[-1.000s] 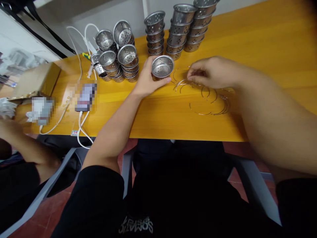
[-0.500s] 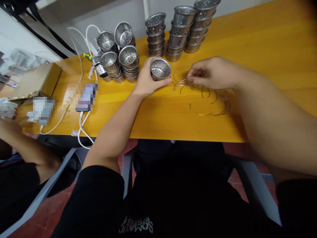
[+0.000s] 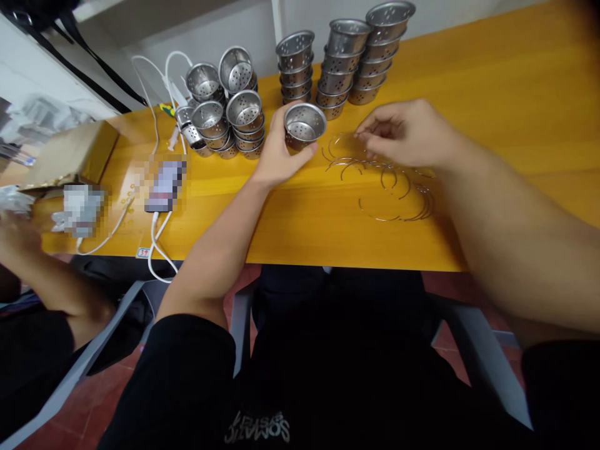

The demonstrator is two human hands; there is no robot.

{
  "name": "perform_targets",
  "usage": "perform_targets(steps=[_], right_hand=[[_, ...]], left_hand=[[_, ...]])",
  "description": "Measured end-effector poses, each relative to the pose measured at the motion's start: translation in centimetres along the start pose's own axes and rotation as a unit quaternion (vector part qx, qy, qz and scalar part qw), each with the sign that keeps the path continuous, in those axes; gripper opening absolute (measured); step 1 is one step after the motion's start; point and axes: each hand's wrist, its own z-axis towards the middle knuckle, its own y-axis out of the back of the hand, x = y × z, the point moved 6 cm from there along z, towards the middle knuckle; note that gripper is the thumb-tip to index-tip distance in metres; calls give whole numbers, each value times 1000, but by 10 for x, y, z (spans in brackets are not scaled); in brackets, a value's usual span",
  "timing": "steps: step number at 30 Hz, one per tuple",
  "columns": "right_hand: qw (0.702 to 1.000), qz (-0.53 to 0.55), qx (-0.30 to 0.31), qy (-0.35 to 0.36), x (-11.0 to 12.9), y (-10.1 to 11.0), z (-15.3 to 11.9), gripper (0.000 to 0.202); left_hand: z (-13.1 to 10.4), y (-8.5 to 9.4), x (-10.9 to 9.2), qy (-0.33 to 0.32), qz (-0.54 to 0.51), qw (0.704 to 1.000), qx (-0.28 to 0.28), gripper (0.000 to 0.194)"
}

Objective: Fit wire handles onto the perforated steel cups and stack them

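My left hand (image 3: 281,153) is wrapped round a perforated metal cup (image 3: 304,125), tilted so that its open mouth and holed bottom face me. To its right, my right hand (image 3: 391,132) hovers over the table with thumb and fingertips pinched together. A thin curved wire seems to be in that pinch, though it is faint against the wood. Under and in front of this hand lie several loose curved wires (image 3: 396,181), some overlapping.
Behind my hands stand stacks of perforated cups (image 3: 335,81), with more stacked cups (image 3: 210,119) at the left. A phone (image 3: 164,185) with white cables lies left of my forearm. Farther left are a cardboard box (image 3: 70,153) and another person's arm (image 3: 56,281).
My right hand has risen slightly away from the wires, its fingertips still pinched. The cup in my left hand has moved little, tipping slightly.
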Motion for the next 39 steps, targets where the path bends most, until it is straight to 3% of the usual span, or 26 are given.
perform_targets(steps=[8, 17, 22, 27, 32, 39], right_hand=[[998, -24, -51, 39, 2, 4, 1, 22], [993, -36, -98, 51, 7, 9, 2, 40], [992, 24, -110, 54, 16, 0, 7, 47], [989, 56, -124, 58, 28, -13, 10, 35], [990, 28, -135, 32, 34, -20, 12, 20], [990, 28, -140, 1, 34, -26, 12, 25]], left_hand=[[1, 7, -5, -10, 61, 998, 2, 94], [0, 6, -8, 10, 11, 1000, -20, 99], [0, -9, 1, 17, -9, 1000, 14, 98], [-4, -27, 2, 15, -16, 998, 62, 95], [-7, -32, -7, 12, -29, 996, 85, 94], [-10, -36, -21, -5, -8, 996, 89, 100]])
